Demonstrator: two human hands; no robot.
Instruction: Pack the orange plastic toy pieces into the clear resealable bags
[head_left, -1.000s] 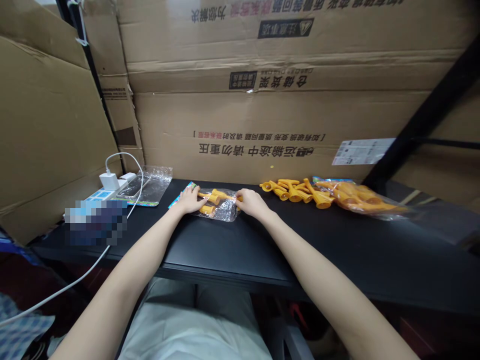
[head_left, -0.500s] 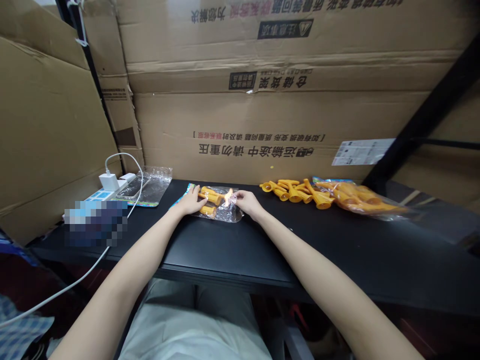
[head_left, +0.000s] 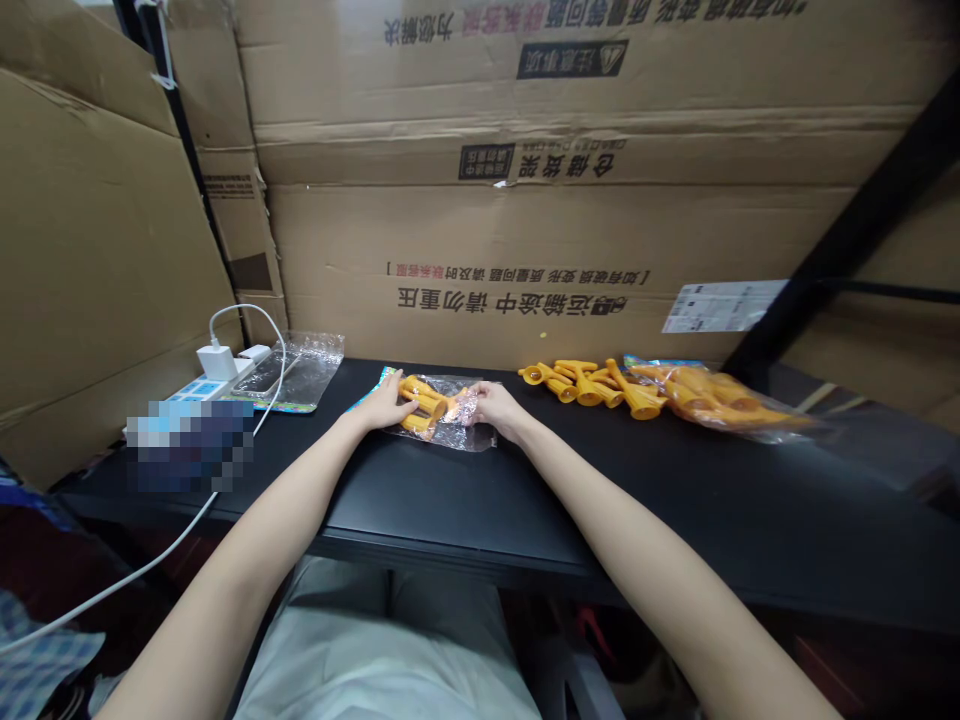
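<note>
From my remote seat I see the clear crinkled plastic bag (head_left: pixel 469 438) of orange flared plastic toys (head_left: pixel 424 402) lying left-to-right on the black tabletop (head_left: pixel 450 500), left hand (head_left: pixel 377 404) spread over its blue-edged end, right hand (head_left: pixel 495 406) pinching its opposite end, nearest the rightmost toy.

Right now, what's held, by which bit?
The clear bag of yellow pieces: right hand grips its right end; left hand rests on its left end.
</note>
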